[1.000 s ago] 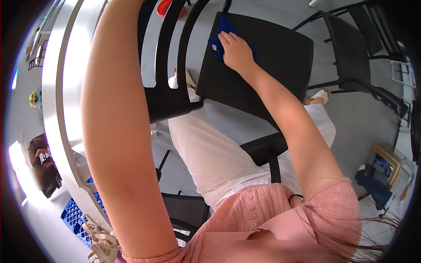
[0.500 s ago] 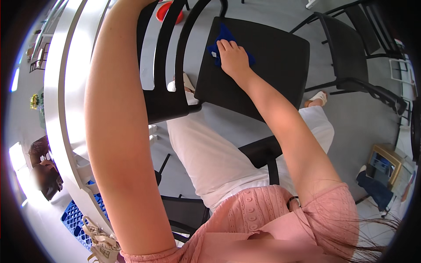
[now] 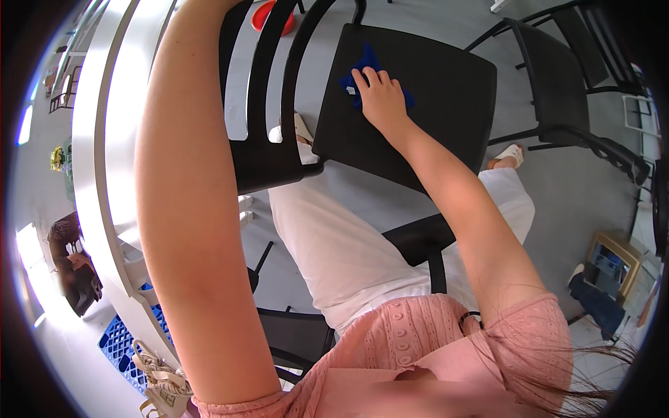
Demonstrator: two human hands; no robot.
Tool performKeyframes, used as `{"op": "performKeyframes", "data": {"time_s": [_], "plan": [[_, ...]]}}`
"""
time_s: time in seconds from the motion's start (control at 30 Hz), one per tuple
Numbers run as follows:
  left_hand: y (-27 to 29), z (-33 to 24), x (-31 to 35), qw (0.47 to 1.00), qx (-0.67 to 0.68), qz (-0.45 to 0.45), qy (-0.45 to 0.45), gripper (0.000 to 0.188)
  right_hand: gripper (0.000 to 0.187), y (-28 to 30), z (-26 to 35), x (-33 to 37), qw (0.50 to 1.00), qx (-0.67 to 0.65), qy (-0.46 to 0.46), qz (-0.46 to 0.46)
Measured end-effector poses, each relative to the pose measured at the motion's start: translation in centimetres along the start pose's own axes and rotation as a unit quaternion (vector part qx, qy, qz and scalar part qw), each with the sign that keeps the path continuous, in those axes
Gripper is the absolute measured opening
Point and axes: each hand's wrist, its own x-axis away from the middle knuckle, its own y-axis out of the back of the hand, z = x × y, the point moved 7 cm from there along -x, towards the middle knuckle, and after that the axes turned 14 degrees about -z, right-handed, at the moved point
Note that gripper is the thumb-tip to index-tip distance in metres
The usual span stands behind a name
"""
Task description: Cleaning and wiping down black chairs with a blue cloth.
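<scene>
My right hand [image 3: 382, 104] presses a crumpled blue cloth [image 3: 369, 59] onto the black seat [image 3: 446, 97] of a chair. Its fingers are bent over the cloth, and a small white patch shows beside them. The cloth lies toward the seat's left side, nearest the backrest. Slatted and also black, the chair's backrest [image 3: 268, 157] stands left of the seat. My left arm reaches up past that backrest to the top edge. Only the wrist end of my left hand [image 3: 233, 3] shows there; its fingers are out of sight.
A white table [image 3: 90, 139] runs along the left. Other black chairs [image 3: 550, 76] stand at the right. A red basin [image 3: 272, 17] sits on the floor beyond the backrest. A blue crate [image 3: 122, 348] and a gold-framed mirror [image 3: 610, 261] are lower down at the sides.
My right hand and the blue cloth have slid a little to the right and nearer across the seat. The whole view has shifted slightly. My left arm keeps its place by the backrest.
</scene>
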Motion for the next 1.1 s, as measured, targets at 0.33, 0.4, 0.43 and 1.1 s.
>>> {"op": "performKeyframes", "data": {"time_s": [0.33,0.4,0.43,1.1], "plan": [[0.1,-0.3,-0.3,1.0,-0.017,-0.009,0.003,0.04,0.044,-0.4,-0.4,-1.5,1.0,0.0,-0.017,0.006],[-0.1,-0.3,-0.2,1.0,-0.024,-0.003,0.005,0.04,0.045,-0.5,-0.8,-1.0,1.0,0.0,-0.018,0.006],[-0.2,-0.2,-0.2,0.999,-0.033,0.002,0.008,0.041,0.045,-0.3,-0.8,-0.3,1.0,-0.003,-0.01,0.002],[-0.1,-0.9,0.0,0.999,-0.031,0.004,-0.01,0.042,0.048,-0.5,-1.1,-0.9,0.999,0.009,-0.027,0.044]]}}
